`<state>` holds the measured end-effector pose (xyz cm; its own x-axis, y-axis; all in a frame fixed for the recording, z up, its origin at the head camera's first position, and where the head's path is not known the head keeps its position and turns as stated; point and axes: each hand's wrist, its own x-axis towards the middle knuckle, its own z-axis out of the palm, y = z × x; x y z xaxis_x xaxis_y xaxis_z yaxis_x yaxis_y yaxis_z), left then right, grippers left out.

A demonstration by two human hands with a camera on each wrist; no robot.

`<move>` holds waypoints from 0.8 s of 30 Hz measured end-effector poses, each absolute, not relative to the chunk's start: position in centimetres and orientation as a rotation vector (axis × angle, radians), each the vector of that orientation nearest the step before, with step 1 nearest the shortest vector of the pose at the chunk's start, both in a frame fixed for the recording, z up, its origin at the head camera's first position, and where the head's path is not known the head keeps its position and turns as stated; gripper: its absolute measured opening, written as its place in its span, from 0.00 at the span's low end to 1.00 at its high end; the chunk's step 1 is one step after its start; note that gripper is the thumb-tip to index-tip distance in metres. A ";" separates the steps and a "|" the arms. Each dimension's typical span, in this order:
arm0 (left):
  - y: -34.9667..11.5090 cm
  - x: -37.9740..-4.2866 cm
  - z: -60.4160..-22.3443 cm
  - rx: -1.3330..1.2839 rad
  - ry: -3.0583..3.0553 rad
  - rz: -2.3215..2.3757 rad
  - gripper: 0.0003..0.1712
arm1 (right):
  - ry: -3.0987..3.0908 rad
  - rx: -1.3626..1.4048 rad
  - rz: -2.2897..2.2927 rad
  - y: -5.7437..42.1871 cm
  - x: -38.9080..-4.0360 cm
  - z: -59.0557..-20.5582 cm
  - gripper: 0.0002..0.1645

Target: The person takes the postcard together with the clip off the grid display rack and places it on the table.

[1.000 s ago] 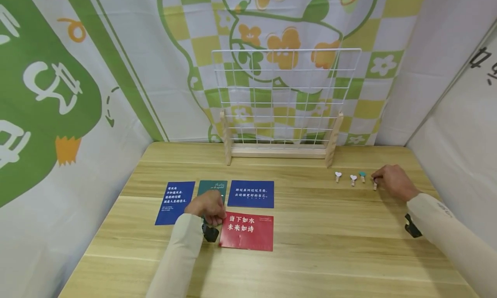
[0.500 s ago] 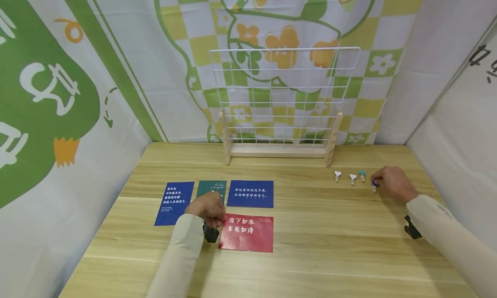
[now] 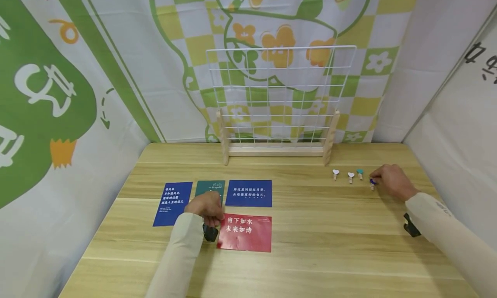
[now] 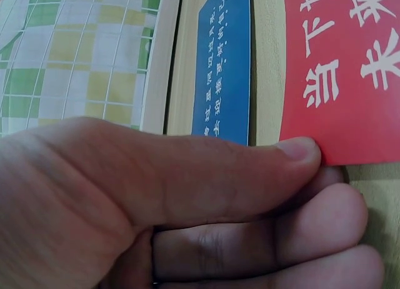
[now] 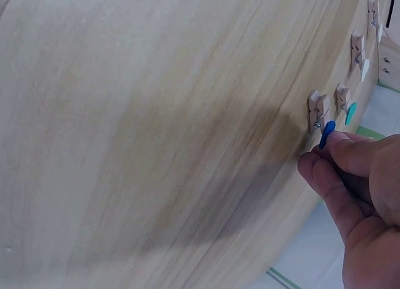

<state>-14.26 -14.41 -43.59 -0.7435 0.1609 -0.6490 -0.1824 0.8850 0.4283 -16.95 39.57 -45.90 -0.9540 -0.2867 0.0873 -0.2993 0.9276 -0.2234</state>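
My left hand (image 3: 207, 206) pinches the upper left corner of a red card (image 3: 246, 234) with white Chinese lettering. In the left wrist view, the thumb (image 4: 297, 150) lies on the card's face and the other fingers are beneath. At the right of the table, my right hand (image 3: 395, 181) pinches the blue heart end of a small wooden clothespin (image 5: 319, 111). Beside it lie a clothespin with a teal heart (image 3: 360, 173) and two with white hearts, one nearer the hand (image 3: 351, 176) and one farther left (image 3: 335, 174).
A white wire grid rack (image 3: 281, 99) on a wooden base (image 3: 275, 150) stands at the back. Left of it, nearer me, lie a tall blue card (image 3: 174, 201), a green card (image 3: 209, 186) partly behind the left hand, and a wide blue card (image 3: 249, 193). Printed cloth walls surround the table.
Blue now shows at the right fingertips, where the clothespin's heart looked dark one second ago. The left hand keeps its pinch on the red card. The whole view has drifted slightly.
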 end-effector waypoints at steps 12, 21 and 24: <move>-14.4 -14.2 -43.6 -0.023 2.324 0.590 0.07 | -3.032 0.473 0.365 39.3 -16.9 -45.9 0.08; -14.3 -14.2 -43.3 -0.022 2.329 0.560 0.08 | -3.036 0.468 0.364 39.2 -17.0 -45.9 0.08; -14.3 -14.2 -43.3 -0.023 2.331 0.556 0.08 | -3.033 0.470 0.362 39.2 -17.0 -45.8 0.08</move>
